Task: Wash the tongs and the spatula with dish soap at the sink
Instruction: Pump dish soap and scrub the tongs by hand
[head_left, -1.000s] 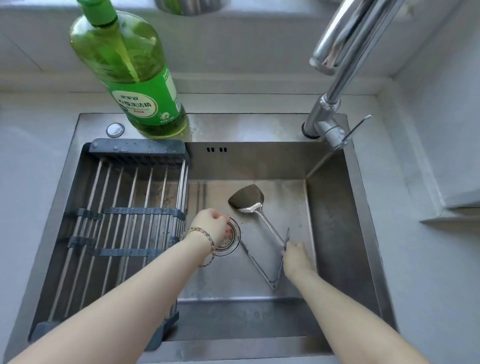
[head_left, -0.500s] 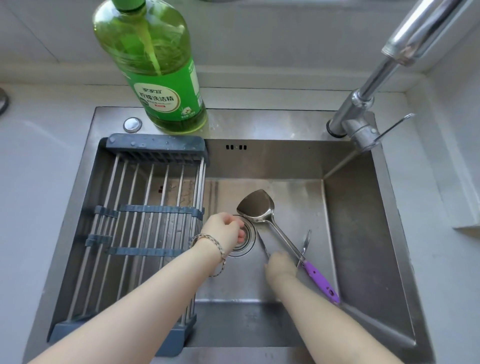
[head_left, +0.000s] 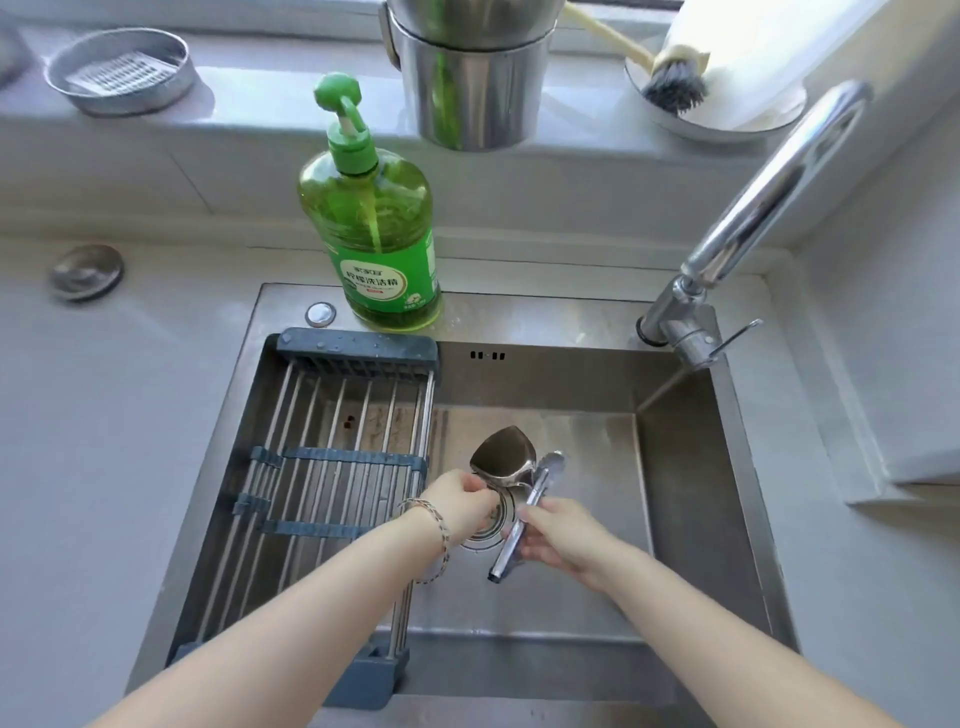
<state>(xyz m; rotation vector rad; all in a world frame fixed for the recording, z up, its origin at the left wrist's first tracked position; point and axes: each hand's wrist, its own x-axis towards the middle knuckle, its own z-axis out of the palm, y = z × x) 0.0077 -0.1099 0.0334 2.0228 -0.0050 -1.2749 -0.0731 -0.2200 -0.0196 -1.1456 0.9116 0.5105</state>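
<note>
My right hand is closed around the steel tongs, which are squeezed together and lifted off the sink floor with their tips pointing away from me. The steel spatula lies in the sink with its blade just beyond the drain. Its handle is hidden under my right hand. My left hand sits on the drain strainer with fingers pinched down on it, close to the spatula blade. The green dish soap bottle with a pump stands on the sink's back ledge.
A roll-up drying rack covers the sink's left half. The chrome faucet rises at the back right, with no water running. On the sill stand a steel cup, a soap dish and a brush. A metal drain cover lies on the counter at left.
My right hand has picked the tongs up off the sink floor and squeezed them together. My view has tilted up. My left hand stays on the drain.
</note>
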